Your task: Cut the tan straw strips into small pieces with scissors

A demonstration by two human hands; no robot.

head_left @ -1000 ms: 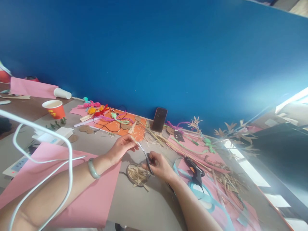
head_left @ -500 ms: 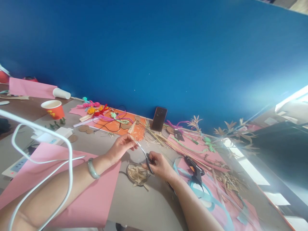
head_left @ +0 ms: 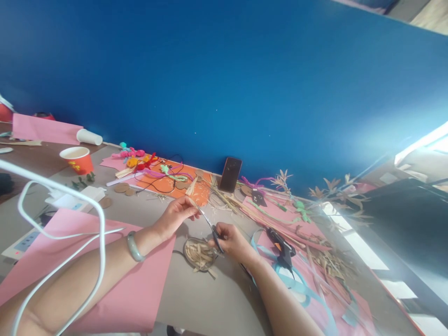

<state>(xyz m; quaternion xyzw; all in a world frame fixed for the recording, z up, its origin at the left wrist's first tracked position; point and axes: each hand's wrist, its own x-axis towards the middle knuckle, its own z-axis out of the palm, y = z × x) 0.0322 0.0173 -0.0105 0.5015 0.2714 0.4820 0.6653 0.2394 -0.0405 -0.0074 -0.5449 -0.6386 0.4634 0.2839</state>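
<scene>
My left hand pinches a small pale strip that looks like dried husk, its tip pointing up over the orange sheet. In my right hand are dark-handled scissors, their blades reaching up and left to the fingertips of my left hand. The blades look nearly closed. Below the scissors, a small round container full of cut straw-coloured pieces stands on the grey table. A jade-green bangle circles my left wrist.
Pink paper lies under my left forearm, and a white cable loops across the near left. A phone leans on the blue wall. A glue gun and blue ribbon lie at right. An orange paper cup stands at left.
The view has shifted very slightly. My hands and the scissors hold nearly the same pose, with no other clear movement.
</scene>
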